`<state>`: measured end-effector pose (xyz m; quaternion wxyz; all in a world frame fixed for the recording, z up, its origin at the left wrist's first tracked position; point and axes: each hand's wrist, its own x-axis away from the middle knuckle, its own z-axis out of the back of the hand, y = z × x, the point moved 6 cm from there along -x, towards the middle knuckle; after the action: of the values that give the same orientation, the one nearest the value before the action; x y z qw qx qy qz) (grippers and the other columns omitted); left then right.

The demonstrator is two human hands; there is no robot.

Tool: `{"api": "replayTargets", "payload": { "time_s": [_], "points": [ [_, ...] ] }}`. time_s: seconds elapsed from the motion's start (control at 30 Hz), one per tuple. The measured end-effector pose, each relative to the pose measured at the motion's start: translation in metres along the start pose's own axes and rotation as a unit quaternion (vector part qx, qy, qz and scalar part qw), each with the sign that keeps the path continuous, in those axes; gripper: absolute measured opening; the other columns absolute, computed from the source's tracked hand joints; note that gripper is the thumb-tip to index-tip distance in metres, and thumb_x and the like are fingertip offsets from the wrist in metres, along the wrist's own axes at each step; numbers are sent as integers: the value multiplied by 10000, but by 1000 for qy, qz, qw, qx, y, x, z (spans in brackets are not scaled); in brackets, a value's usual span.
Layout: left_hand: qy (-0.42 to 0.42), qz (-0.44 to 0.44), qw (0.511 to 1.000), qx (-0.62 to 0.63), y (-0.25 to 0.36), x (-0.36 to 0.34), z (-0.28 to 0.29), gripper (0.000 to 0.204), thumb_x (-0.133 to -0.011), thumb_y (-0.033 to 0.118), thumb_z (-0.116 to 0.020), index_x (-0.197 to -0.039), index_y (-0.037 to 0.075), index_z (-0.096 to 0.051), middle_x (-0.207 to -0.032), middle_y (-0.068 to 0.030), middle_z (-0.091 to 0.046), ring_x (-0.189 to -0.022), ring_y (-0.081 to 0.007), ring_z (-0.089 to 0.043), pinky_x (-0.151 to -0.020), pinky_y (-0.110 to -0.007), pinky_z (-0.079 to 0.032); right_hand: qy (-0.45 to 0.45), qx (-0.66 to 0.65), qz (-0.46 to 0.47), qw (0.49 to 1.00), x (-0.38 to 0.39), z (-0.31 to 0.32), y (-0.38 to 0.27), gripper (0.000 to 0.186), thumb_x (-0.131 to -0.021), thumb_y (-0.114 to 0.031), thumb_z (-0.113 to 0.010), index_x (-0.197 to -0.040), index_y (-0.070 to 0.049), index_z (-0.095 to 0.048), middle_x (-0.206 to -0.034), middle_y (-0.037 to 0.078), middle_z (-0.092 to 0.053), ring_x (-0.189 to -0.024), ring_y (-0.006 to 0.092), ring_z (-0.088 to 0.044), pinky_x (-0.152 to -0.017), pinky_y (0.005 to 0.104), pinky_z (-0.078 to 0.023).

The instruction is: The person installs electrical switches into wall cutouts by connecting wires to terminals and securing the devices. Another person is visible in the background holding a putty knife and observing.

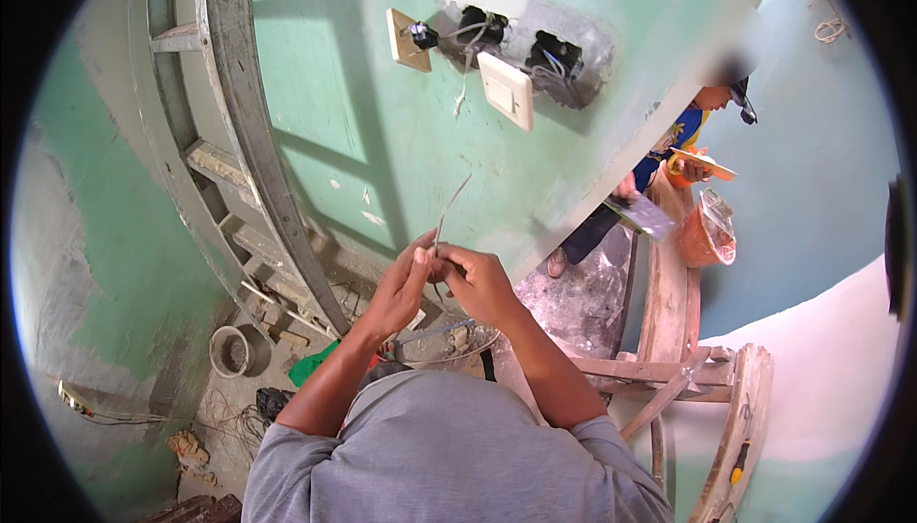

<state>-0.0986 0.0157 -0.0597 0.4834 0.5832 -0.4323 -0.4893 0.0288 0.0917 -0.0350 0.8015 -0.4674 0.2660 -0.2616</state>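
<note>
At the centre of the frame, the person's left hand (401,284) and right hand (482,286) pinch a thin cable (451,204). A white switch (506,90) hangs at upper centre, a ladder (232,74) stands upper left, and a co-worker (684,128) is at upper right, near an orange bucket (700,239).

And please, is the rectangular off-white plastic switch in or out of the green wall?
Out: the switch hangs off the wall, two dark recesses uncovered beside it.
</note>
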Motion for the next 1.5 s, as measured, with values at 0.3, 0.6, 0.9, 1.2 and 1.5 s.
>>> {"api": "replayTargets", "payload": {
  "time_s": [0.3,0.6,0.9,1.2,1.5],
  "points": [
    [60,-5,997,56,-9,-29,67,470,-1198,327,-474,-1503,-15,-582,-1096,-92,-709,-986,-165,-723,-945,-332,-596,120,-74,19,990,-112,-10,-59,283,-1122,-266,-654,-1151,4,-734,-963,77,-804,-795,87,-756,-541,231,-509],
    [-12,-10,996,90,18,-87,86,348,-1186,245,-513,-1348,4,-706,-842,-24,-660,-775,-104,-721,-708,-268,-618,236,-35,-18,971,-161,12,-70,306,-1134,-305,-629,-1201,-18,-714,-931,72,-765,-699,104,-735,-474,217,-419],
    [-75,-13,990,116,30,-123,87,401,-1190,294,-507,-1359,-36,-661,-841,-12,-612,-735,-106,-693,-686,-252,-589,306,-15,-29,952,-181,32,-86,286,-1110,-248,-670,-1145,31,-726,-852,75,-741,-655,109,-692,-579,268,-546],
    [-77,-20,987,136,45,-144,92,330,-1180,254,-535,-1323,7,-702,-805,-10,-608,-625,-84,-641,-573,-244,-529,324,-35,-47,944,-193,45,-93,275,-1111,-245,-657,-1177,14,-720,-887,79,-745,-666,125,-722,-509,272,-545],
    [-35,-35,996,80,61,-152,113,306,-1164,238,-574,-1339,32,-718,-727,21,-586,-528,-53,-548,-487,-238,-447,326,-73,-27,942,-201,43,-90,269,-1108,-251,-678,-1125,14,-716,-945,91,-751,-681,123,-733,-538,251,-569]
  ]
}}
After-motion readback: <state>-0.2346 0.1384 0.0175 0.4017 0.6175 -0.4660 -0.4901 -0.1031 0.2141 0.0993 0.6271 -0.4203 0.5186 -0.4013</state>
